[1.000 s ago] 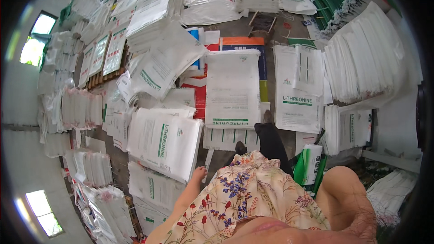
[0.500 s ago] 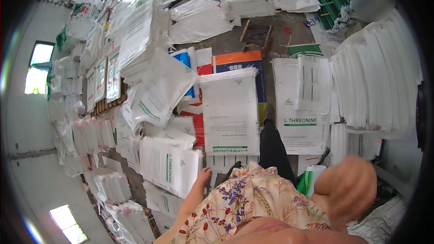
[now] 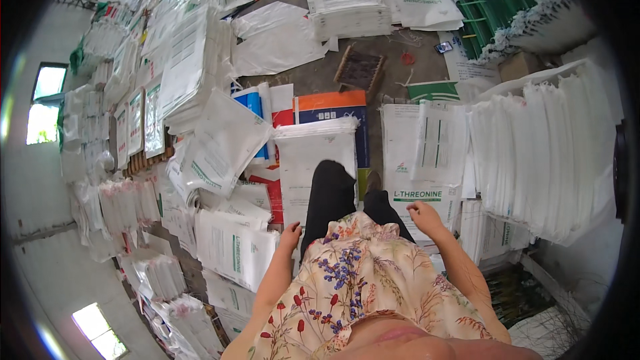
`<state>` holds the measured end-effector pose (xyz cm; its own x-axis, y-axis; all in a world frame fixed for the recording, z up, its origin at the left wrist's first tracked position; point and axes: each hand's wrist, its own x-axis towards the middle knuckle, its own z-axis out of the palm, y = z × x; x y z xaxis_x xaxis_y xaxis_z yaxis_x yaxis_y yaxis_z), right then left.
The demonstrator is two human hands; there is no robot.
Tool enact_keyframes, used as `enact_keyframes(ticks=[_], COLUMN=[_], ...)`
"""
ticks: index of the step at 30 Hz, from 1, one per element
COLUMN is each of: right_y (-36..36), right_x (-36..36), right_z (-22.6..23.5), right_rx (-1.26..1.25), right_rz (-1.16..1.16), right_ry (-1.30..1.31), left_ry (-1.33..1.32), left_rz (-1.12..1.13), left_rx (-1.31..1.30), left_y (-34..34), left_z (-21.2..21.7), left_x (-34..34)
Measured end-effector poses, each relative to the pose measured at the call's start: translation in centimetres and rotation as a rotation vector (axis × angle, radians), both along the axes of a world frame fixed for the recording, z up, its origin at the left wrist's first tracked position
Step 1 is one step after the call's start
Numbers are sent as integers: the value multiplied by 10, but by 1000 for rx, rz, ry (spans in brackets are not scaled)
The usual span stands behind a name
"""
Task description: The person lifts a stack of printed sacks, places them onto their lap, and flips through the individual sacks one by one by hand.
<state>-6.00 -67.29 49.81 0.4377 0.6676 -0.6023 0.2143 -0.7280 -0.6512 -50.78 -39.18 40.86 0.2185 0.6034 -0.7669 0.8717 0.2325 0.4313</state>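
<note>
My left hand [image 3: 291, 235] hangs beside my left thigh, near a stack of white woven bags with green print [image 3: 235, 248]. It holds nothing that I can see, and its fingers are loosely apart. In front of my right hip is my right hand [image 3: 425, 219], its fingers slightly bent and apart, with nothing in them. Below it lies a flat white bag with a green stripe [image 3: 417, 208]; I cannot tell if they touch. My bent left leg [image 3: 329, 190] partly covers the middle stack of white bags [image 3: 298, 160].
Folded white bags stand packed at the right [image 3: 533, 153]. Higher piles [image 3: 193, 60] rise at the left. A small dark slatted wooden piece [image 3: 360, 68] lies on the floor ahead. Green sheeting [image 3: 493, 0] is at the far right, and an orange and blue bag [image 3: 331, 103] lies behind the middle stack.
My right hand, blurred and raised at the lower right before, is now lowered in front of me. My left leg has come forward over the middle stack. The view has shifted slightly.
</note>
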Motion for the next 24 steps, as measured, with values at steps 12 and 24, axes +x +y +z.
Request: enact_keyframes(ticks=[12, 24], right_y=[18, 246], right_x=[55, 40], right_z=[-35, -110], right_rx=[-167, -166], right_rz=[-148, -883], right_ry=[-145, 325], left_ry=[104, 107], left_rz=[-241, -463], left_rx=[-106, -78], left_y=[115, 444], left_z=[-53, -83], left_x=[58, 209])
